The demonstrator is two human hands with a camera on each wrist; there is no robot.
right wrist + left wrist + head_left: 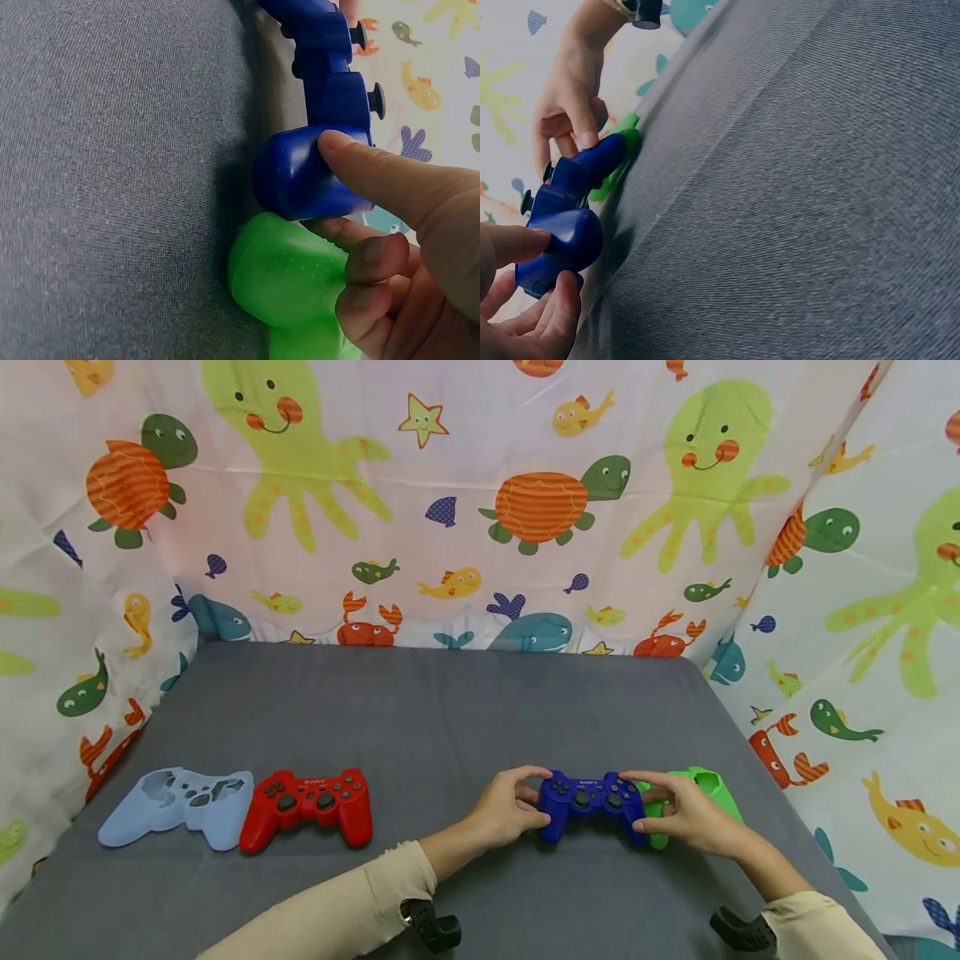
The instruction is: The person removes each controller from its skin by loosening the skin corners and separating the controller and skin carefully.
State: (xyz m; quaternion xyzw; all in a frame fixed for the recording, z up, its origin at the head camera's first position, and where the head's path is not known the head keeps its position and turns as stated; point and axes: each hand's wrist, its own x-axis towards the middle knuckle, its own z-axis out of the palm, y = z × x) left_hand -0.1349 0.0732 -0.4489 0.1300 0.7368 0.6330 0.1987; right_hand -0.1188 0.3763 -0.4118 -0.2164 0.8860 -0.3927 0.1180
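Observation:
A blue game controller [588, 799] is held between both hands, its face with sticks and buttons turned up in the head view. My left hand [510, 806] pinches its left end with thumb and fingers. My right hand [690, 810] grips the right end, the thumb on the near side of the handle in the right wrist view. Just beside it, partly hidden by the right hand, lies a bright green silicone controller cover [712, 789]. The wrist views show the blue controller [570, 202] slightly above the grey cloth, with the green cover [289, 270] close to its right handle.
On the left of the grey table [450, 710] lie a red controller [311, 802] and a light blue silicone cover [187, 806], their edges touching or overlapping. A curtain [465, 460] with printed sea animals stands along the back and sides.

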